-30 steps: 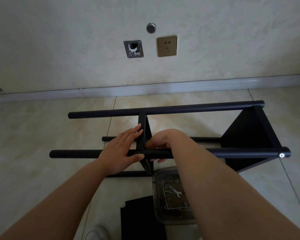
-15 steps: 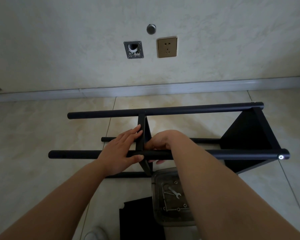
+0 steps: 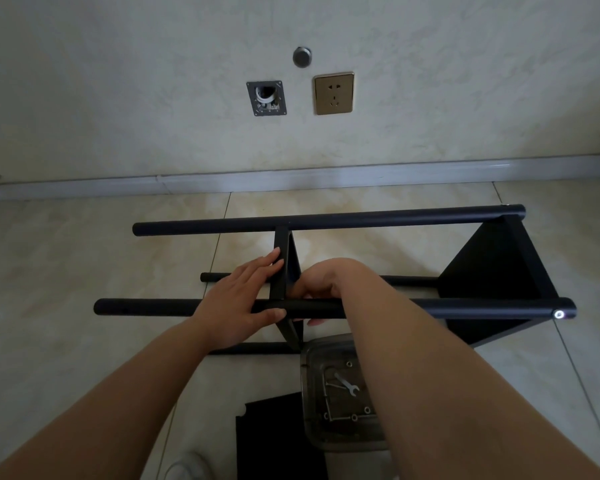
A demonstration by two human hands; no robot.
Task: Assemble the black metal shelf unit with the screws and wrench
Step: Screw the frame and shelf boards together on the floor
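Shelf frame [image 3: 326, 308] lies on its side on the tiled floor [image 3: 84, 254], poles running left-right. End shelf panel [image 3: 492, 282] is fitted at the right; middle shelf panel [image 3: 286, 271] stands on edge between far pole [image 3: 361, 220] and near pole [image 3: 153, 307].

Left hand [image 3: 238, 303]: fingers straight, flat against the panel's left face, thumb under the near pole. Bracing, not gripping. Right hand [image 3: 321, 285]: fingers curled in at the panel/near-pole joint; can't tell if they pinch a screw, the wrist hides it.

Clear plastic box [image 3: 340, 393] near, just below the frame, holds the wrench [image 3: 347, 384] and small hardware. Spare black panel [image 3: 271, 434] flat on the floor to its left.

Handling, my read: steel tube and sheet, stiff, moderate weight, smooth paint so a bit slippery. With few joints fastened the frame will likely rack. Hold at the pole right beside the joint, keep the panel square with a flat palm. Panel edges look thin; avoid gripping them hard.
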